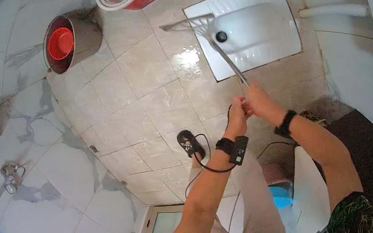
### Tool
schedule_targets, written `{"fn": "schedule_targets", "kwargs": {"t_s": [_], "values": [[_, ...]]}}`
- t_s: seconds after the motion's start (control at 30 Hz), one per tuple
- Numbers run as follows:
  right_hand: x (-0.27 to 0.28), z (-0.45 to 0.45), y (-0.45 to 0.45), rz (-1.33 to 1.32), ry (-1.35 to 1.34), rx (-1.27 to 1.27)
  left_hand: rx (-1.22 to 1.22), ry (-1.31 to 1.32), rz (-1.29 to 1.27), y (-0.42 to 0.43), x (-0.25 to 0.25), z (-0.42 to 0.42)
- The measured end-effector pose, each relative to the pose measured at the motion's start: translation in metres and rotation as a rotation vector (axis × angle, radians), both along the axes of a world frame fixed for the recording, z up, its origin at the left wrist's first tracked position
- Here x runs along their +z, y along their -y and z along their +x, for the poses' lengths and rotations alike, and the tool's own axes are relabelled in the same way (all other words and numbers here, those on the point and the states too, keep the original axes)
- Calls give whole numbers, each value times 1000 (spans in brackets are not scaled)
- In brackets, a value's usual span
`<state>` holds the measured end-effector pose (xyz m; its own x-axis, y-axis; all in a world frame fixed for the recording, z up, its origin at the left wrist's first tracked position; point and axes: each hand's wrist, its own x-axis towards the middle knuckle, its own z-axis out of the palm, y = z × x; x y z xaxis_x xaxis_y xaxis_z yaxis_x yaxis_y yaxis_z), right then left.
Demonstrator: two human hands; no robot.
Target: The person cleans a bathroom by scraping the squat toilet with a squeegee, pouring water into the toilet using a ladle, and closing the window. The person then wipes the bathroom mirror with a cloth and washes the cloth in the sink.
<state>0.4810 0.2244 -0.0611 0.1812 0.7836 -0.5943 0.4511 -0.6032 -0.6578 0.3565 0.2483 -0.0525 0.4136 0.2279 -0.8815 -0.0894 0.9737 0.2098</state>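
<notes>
Long-handled tool (229, 61) slants forward-left from the right grip (262, 103), clenched round it; left grip (237, 117) just beside, hold unclear.

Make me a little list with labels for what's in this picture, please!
Right hand: closed around the handle of a long tool
Left hand: close beside the right; its grip is hard to see
Tool's head: blurry, across the left edge of the white squat toilet
Red bowl: inside the bucket
Floor: tiles, with a shiny patch beside the toilet
</notes>
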Motion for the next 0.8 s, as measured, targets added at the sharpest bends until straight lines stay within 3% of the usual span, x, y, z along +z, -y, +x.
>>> {"fn": "schedule_targets", "kwargs": {"t_s": [0.07,0.17,0.27,0.33,0.37,0.4,0.47,0.5,0.57,0.6,0.63,0.67,0.73,0.77,0.8], "values": [[39,3,9,76,188,322,6,-32,-41,-4,6,-9],[79,3,4,-229,118,194,-61,-18,-71,-10,21,-24],[123,-11,-14,-290,143,235,-106,80,-66,-19,26,-49],[72,-37,8,209,53,138,-151,237,0,-46,38,-62],[88,-44,-17,-13,-474,-91,-187,348,70,-71,49,-70],[105,-58,-55,-240,-988,-338,-50,287,52,-85,44,-79],[92,-85,-100,-429,-1346,-449,117,137,104,-121,40,-94],[71,-104,-114,-354,-1386,-412,143,44,167,-142,40,-103],[51,-137,-145,-197,-1397,-394,17,32,233,-177,-6,-151],[36,-154,-158,-199,-1353,-403,-26,-83,203,-193,2,-158],[18,-166,-165,-5,-1309,-283,-67,-192,176,-210,10,-159],[17,-173,-178,-256,-1401,-426,-86,-267,201,-224,-7,-171],[-13,-167,-180,-353,-1660,-419,-7,-437,289,-230,-43,-172],[-23,-169,-179,-402,-1792,-415,-96,-452,298,-229,-50,-173],[-10,-157,-161,-107,-1490,-258,-185,-467,307,-226,-50,-167]]}}
